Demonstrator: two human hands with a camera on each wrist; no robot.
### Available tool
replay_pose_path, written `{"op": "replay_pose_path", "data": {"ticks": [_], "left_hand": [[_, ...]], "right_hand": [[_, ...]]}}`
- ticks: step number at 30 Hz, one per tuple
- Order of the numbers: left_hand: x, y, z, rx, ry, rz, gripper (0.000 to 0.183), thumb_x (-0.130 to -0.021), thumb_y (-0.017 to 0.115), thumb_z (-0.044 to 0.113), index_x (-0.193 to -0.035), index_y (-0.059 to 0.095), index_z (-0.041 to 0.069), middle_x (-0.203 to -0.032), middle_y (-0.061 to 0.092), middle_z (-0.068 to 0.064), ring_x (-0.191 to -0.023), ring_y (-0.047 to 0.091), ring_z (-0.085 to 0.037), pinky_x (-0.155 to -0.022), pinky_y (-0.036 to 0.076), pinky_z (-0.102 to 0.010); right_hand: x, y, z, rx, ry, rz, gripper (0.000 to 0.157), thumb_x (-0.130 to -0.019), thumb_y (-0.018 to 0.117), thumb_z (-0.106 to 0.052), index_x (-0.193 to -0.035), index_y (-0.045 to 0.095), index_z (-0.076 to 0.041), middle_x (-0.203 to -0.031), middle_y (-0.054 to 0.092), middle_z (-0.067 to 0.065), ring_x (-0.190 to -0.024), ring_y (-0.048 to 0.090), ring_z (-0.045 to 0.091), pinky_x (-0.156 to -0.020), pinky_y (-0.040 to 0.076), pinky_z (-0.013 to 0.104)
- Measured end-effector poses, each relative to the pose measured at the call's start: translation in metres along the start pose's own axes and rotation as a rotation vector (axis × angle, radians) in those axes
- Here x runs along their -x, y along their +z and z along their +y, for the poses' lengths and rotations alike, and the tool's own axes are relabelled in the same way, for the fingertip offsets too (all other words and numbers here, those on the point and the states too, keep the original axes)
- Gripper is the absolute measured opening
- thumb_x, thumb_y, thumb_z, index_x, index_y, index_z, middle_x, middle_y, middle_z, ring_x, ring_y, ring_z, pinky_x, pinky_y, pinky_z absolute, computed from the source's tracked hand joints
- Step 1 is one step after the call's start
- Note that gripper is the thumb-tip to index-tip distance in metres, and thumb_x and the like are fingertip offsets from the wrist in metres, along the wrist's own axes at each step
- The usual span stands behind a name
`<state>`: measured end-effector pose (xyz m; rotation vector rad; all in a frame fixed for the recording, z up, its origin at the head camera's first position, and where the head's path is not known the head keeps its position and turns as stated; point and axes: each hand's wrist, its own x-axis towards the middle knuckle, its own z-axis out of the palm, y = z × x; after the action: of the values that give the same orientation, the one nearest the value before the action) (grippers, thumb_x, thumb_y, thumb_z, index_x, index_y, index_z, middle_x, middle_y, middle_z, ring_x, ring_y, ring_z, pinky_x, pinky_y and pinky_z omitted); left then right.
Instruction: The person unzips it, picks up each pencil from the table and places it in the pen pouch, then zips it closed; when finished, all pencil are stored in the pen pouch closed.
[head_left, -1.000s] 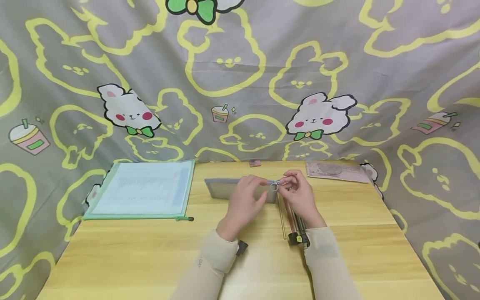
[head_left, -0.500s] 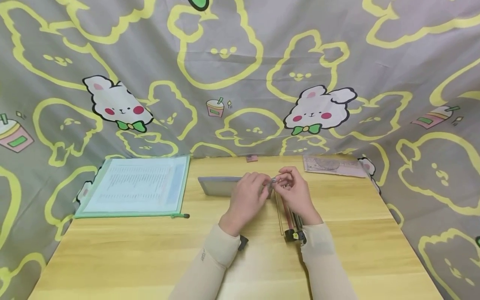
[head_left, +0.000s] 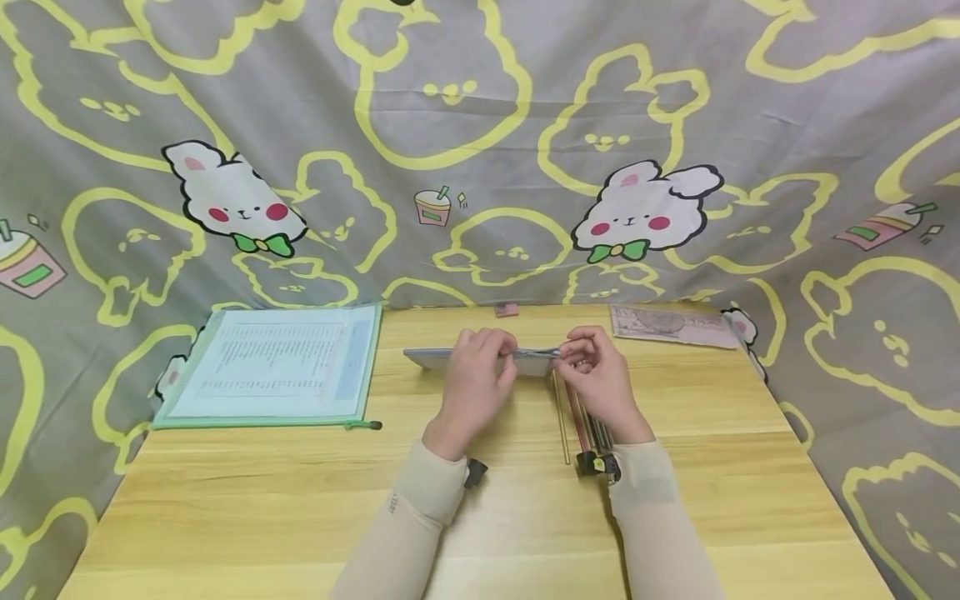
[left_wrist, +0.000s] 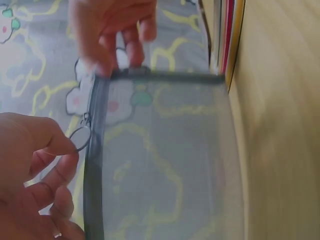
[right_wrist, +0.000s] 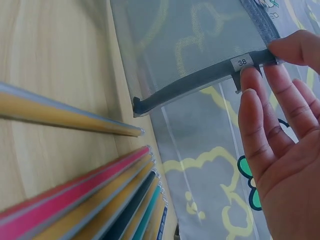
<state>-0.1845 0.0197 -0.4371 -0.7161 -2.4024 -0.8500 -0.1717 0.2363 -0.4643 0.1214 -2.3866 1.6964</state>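
A see-through mesh zip pouch point(head_left: 431, 358) with a dark grey border stands on edge on the wooden table. My left hand point(head_left: 474, 387) is at its top edge, thumb and finger pinching the ring point(left_wrist: 81, 138) of the zipper pull, as the left wrist view shows. With thumb and fingertips my right hand point(head_left: 603, 379) grips the pouch's top right corner, close to a small label point(right_wrist: 242, 62) reading 38. Several slim coloured sticks point(head_left: 576, 417) lie below my right hand; the right wrist view shows gold, pink and teal among them.
A green-edged document pouch point(head_left: 270, 362) with a printed sheet lies at the left. At the back right is a flat pinkish printed pouch point(head_left: 671, 325). A tiny flag-like piece point(head_left: 507, 310) sits by the patterned curtain point(head_left: 480, 167) that encloses the table.
My left hand first came onto the ring by the right corner, then shifted left along the top edge with it. My right hand stays at the corner.
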Motion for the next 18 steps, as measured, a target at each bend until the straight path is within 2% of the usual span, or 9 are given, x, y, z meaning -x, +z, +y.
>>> {"op": "replay_pose_path", "data": {"ticks": [3, 6, 10, 15, 18], "left_hand": [[-0.001, -0.008, -0.006, -0.001, -0.044, -0.013, 0.015, -0.09, 0.071, 0.002, -0.104, 0.07, 0.009, -0.092, 0.072, -0.003, -0.082, 0.053, -0.023, -0.074, 0.043, -0.034], [-0.001, -0.018, -0.016, -0.006, -0.093, -0.026, 0.015, -0.09, 0.071, 0.002, -0.104, 0.07, 0.009, -0.092, 0.073, -0.002, -0.081, 0.053, -0.024, -0.074, 0.043, -0.035], [0.001, -0.032, -0.029, -0.01, -0.135, -0.017, 0.015, -0.09, 0.071, 0.001, -0.104, 0.07, 0.008, -0.091, 0.074, -0.004, -0.081, 0.052, -0.025, -0.073, 0.042, -0.036], [0.007, -0.051, -0.047, -0.033, -0.187, -0.009, 0.015, -0.09, 0.07, 0.001, -0.103, 0.069, 0.008, -0.091, 0.073, -0.005, -0.08, 0.05, -0.026, -0.071, 0.041, -0.036], [0.011, -0.062, -0.06, -0.039, -0.215, 0.005, 0.015, -0.09, 0.068, 0.0, -0.103, 0.069, 0.007, -0.092, 0.073, -0.006, -0.082, 0.052, -0.027, -0.072, 0.042, -0.036]], "right_hand": [[0.0, -0.002, 0.001, -0.004, 0.011, 0.003, 0.037, -0.094, 0.075, -0.001, -0.126, 0.055, -0.001, -0.105, 0.073, 0.012, -0.089, 0.068, 0.003, -0.073, 0.054, 0.017], [-0.001, -0.001, 0.001, -0.014, 0.012, -0.009, 0.038, -0.095, 0.074, -0.001, -0.126, 0.054, 0.002, -0.106, 0.072, 0.016, -0.089, 0.068, 0.004, -0.073, 0.054, 0.017], [-0.002, 0.0, 0.001, -0.017, 0.011, -0.021, 0.037, -0.095, 0.074, -0.001, -0.126, 0.054, 0.001, -0.107, 0.072, 0.017, -0.089, 0.068, 0.004, -0.072, 0.054, 0.017], [-0.002, -0.001, 0.006, -0.006, 0.011, -0.012, 0.037, -0.094, 0.075, -0.001, -0.125, 0.054, 0.0, -0.104, 0.072, 0.01, -0.088, 0.068, 0.003, -0.072, 0.055, 0.017], [-0.003, -0.003, 0.009, -0.007, 0.012, -0.006, 0.037, -0.094, 0.075, -0.001, -0.125, 0.053, 0.001, -0.102, 0.072, 0.001, -0.086, 0.067, 0.002, -0.072, 0.055, 0.016]]}}
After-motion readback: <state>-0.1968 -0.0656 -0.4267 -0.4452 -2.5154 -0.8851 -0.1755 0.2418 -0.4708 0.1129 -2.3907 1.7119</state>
